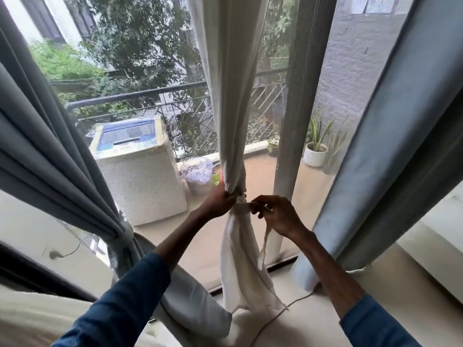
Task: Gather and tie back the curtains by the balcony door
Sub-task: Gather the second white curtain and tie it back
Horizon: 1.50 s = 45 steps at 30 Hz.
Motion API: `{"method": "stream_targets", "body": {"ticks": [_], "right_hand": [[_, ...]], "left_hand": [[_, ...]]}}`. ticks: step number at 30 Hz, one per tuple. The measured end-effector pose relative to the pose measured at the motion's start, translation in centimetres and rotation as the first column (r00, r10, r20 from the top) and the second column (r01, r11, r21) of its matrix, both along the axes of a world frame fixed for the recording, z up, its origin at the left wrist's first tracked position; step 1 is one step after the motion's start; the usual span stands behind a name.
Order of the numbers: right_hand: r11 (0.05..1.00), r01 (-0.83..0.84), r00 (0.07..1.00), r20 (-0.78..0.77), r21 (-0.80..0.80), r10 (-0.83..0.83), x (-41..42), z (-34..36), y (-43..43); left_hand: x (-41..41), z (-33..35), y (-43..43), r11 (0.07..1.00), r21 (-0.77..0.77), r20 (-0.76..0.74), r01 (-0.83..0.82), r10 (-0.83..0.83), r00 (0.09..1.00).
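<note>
At the balcony door, your left hand (220, 202) grips the white curtain (229, 96) where it is bunched into a narrow neck, with the fingers curled tight round the cloth. Your right hand (278, 215) sits just beside it. Its thumb and fingertips pinch a thin white tie (263, 244) that runs across to the neck, and the other fingers are loosely bent. The tie's free end hangs down from under that hand, close to the lower curtain. Whether the tie is knotted yet cannot be told, since your hands cover that spot. Below the neck the cloth flares out, and its hem reaches the floor near a cord (270, 319).

To your left, 1 grey curtain (50, 146) is bound low down by a band (125, 235). To your right, a 2nd grey curtain (375, 146) hangs loose. Through the mesh, a washer (140, 171) and a potted plant (315, 154) stand on the balcony.
</note>
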State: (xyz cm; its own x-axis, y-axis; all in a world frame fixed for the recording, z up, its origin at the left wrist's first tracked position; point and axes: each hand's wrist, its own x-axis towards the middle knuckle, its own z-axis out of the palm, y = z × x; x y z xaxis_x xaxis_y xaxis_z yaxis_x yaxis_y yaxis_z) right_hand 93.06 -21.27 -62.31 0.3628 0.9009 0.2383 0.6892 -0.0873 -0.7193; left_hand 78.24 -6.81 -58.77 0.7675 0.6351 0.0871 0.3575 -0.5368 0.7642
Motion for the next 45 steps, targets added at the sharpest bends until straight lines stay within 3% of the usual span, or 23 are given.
{"method": "stream_targets", "body": {"ticks": [2, 8, 15, 19, 21, 24, 30, 33, 36, 39, 42, 45], "right_hand": [[0.999, -0.003, 0.999, -0.036, -0.048, 0.002, 1.3, -0.2, 0.0], [0.993, 0.01, 0.99, 0.142, -0.114, 0.007, 3.3, -0.5, 1.0], [0.924, -0.03, 0.983, 0.154, -0.381, 0.096, 3.9, -0.6, 3.1], [0.893, -0.1, 0.983, 0.093, -0.439, 0.156, 2.9, 0.9, 5.5], [0.892, -0.159, 0.977, 0.061, -0.422, 0.203, 2.6, 1.6, 6.5], [0.926, -0.134, 0.989, 0.014, -0.354, 0.148, 2.1, 2.0, 7.6], [0.939, -0.056, 0.996, 0.039, -0.338, 0.074, 1.3, 1.3, 7.9], [0.978, -0.02, 0.999, 0.039, -0.21, 0.029, 1.1, 0.4, 6.4], [0.999, 0.034, 0.999, -0.015, -0.009, -0.035, 0.5, -1.0, 4.2], [0.971, 0.185, 0.964, -0.22, 0.148, -0.15, -1.9, -2.1, 1.6], [0.976, 0.168, 0.924, -0.366, 0.139, -0.107, -4.5, -2.8, 0.0], [0.978, 0.162, 0.925, -0.365, 0.131, -0.104, -6.3, -2.8, -0.6]], "left_hand": [[-0.4, -0.1, 0.0, 0.998, -0.011, 0.012, 0.056, -0.056, 0.998], [-1.1, -0.7, -0.6, 0.978, 0.013, 0.029, 0.208, -0.209, 0.978], [-1.5, -0.8, -1.0, 0.951, -0.066, 0.013, 0.302, -0.302, 0.953], [-0.9, -0.6, -0.9, 0.89, 0.141, -0.204, 0.433, -0.402, 0.893], [-0.8, 0.0, -0.5, 0.839, 0.249, -0.348, 0.484, -0.388, 0.853], [-1.1, 0.5, 0.2, 0.818, 0.387, -0.457, 0.427, -0.232, 0.859], [-1.0, 0.6, 0.4, 0.763, 0.501, -0.489, 0.409, -0.14, 0.861], [-0.7, 0.7, 0.3, 0.763, 0.532, -0.501, 0.367, -0.065, 0.863], [-0.2, 0.2, 1.0, 0.844, 0.435, -0.495, 0.313, -0.066, 0.867], [0.1, -1.9, 1.7, 0.948, 0.271, -0.369, 0.166, -0.056, 0.928], [0.6, -1.4, 0.2, 0.99, 0.132, -0.273, 0.055, -0.017, 0.962], [1.2, -0.9, -0.7, 0.996, 0.083, -0.243, 0.04, -0.019, 0.97]]}}
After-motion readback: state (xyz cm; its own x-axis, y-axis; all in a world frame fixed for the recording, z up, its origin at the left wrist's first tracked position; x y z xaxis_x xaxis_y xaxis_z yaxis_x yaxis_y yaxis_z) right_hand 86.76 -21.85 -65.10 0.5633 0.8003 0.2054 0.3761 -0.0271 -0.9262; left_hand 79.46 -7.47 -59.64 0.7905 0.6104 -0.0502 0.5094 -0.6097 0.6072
